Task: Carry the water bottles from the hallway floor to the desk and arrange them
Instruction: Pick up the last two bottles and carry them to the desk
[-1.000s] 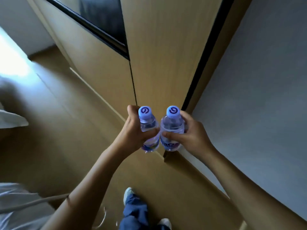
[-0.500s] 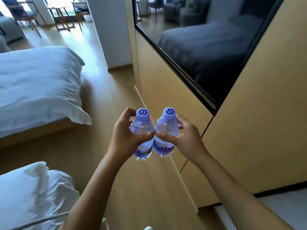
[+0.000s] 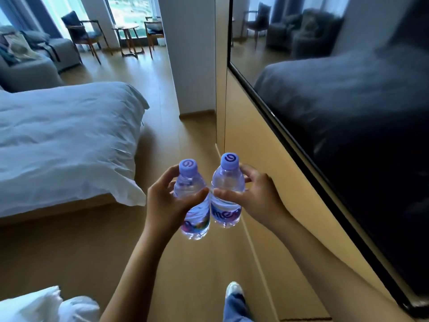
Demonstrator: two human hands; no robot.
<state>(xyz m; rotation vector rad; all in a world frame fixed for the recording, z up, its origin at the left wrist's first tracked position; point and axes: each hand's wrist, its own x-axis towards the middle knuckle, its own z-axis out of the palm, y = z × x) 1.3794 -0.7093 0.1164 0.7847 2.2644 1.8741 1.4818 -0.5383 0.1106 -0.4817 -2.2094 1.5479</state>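
Left hand (image 3: 166, 205) is wrapped around a clear plastic water bottle with a lilac cap (image 3: 192, 201), and the right hand (image 3: 257, 198) is closed around a second clear plastic water bottle with a lilac cap (image 3: 226, 194). Both bottles are held in the air above the light wooden floor (image 3: 92, 247), side by side and touching at the shoulders. Their long axes are kept near upright, caps pointed up and tilted slightly apart. A white-covered bed (image 3: 65, 140) is seen to the left, a black wall-mounted screen (image 3: 348, 135) to the right.
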